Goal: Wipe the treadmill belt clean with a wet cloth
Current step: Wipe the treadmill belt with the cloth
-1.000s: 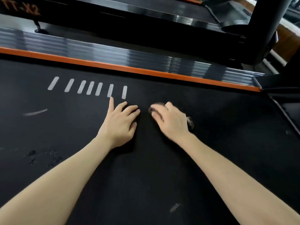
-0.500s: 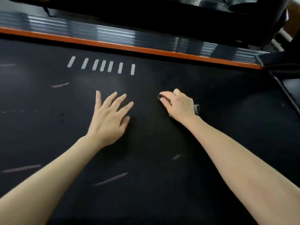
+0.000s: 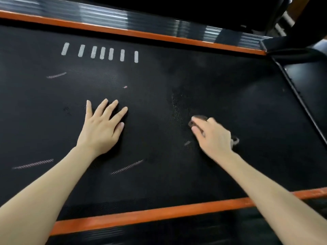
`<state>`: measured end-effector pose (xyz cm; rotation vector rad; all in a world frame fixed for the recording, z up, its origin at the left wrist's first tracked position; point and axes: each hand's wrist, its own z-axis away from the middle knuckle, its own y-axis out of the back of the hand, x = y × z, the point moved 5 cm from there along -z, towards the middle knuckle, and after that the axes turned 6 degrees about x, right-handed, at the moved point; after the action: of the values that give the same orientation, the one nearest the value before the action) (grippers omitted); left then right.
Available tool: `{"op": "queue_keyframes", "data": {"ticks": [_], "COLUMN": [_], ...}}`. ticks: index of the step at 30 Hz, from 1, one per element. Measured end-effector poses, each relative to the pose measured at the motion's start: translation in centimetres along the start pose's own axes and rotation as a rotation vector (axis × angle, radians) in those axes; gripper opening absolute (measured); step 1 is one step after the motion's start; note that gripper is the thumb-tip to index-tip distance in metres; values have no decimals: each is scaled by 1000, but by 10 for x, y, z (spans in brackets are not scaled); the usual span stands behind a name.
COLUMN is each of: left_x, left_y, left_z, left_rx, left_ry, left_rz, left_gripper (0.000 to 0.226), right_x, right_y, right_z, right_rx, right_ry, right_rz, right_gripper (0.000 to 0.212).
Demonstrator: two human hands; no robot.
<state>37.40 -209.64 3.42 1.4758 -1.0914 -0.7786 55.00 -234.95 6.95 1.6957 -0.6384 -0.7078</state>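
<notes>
**Right hand on cloth mid-belt, left hand flat**

Black treadmill belt point(image 3: 159, 183) fills most of the view and lies under both hands. The far orange rail point(image 3: 134, 33) runs well beyond the fingertips, with a ribbed silver strip point(image 3: 106, 13) behind it. The near orange rail point(image 3: 141, 213) crosses under both forearms, back toward the elbows.

Left hand point(image 3: 101, 128) is palm down on the belt, its fingers point(image 3: 113, 107) straight and spread, holding nothing. Right hand point(image 3: 212, 137) is well apart from it, its fingers point(image 3: 200, 122) curled down over the dark cloth point(image 3: 235, 140) and gripping it against the belt. The cloth is mostly hidden, with one edge peeking past the fingertips and a grey bit beside the heel of the hand.

A speckled damp-looking streak point(image 3: 177, 106) sits just beyond the right fingertips, toward the left hand. A row of white dashes point(image 3: 102, 53) lies past the left fingertips, near the far rail. Pale scuff marks point(image 3: 127, 167) are scattered round the left wrist (a bit blurry).
</notes>
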Motion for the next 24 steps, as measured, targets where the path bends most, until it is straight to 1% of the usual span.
{"op": "queue_keyframes", "data": {"ticks": [2,4,6,7,8,11,12,13,14,16,18,19,21,22,23,24], "left_x": [2,2,2,2,2,1,2,3,3,2,2,2,1,1,1,1], "left_y": [1,3,4,4,3,2,2,2,2,2,3,3,4,4,3,3], "left_z": [0,0,3,4,4,4,4,3,3,3,3,4,4,4,4,4], "left_rx": [1,5,7,5,3,0,0,3,8,15,16,15,21,24,24,24], "left_ry": [-2,-5,-4,-9,-13,-10,-11,-14,-14,-14,-16,-17,-18,-18,-17,-15], "left_rz": [6,9,4,-2,-8,-8,-4,-1,3,10,15,17,26,29,28,26], "left_gripper": [55,55,55,56,56,56,56,56,56,55,55,55,54,54,54,54], "right_x": [-32,-48,-46,-38,-26,23,26,18,4,-40,-77,-81,-72,-62,-49,-34], "right_y": [6,13,20,20,19,11,9,7,6,10,15,15,13,12,11,10], "right_z": [46,84,83,72,55,-1,-4,0,13,54,94,102,93,81,62,39], "right_rx": [-22,-69,-78,-78,-49,-27,-15,-16,-24,-16,-105,-142,-143,-122,-71,-43], "right_ry": [143,274,385,374,294,-160,-242,-263,-227,-27,157,237,381,384,313,176], "right_rz": [-65,-133,-87,-28,19,23,8,-11,-17,-50,-184,-212,-122,-61,-21,2], "right_gripper": [41,43,40,38,35,34,34,35,36,38,42,43,41,40,38,36]}}
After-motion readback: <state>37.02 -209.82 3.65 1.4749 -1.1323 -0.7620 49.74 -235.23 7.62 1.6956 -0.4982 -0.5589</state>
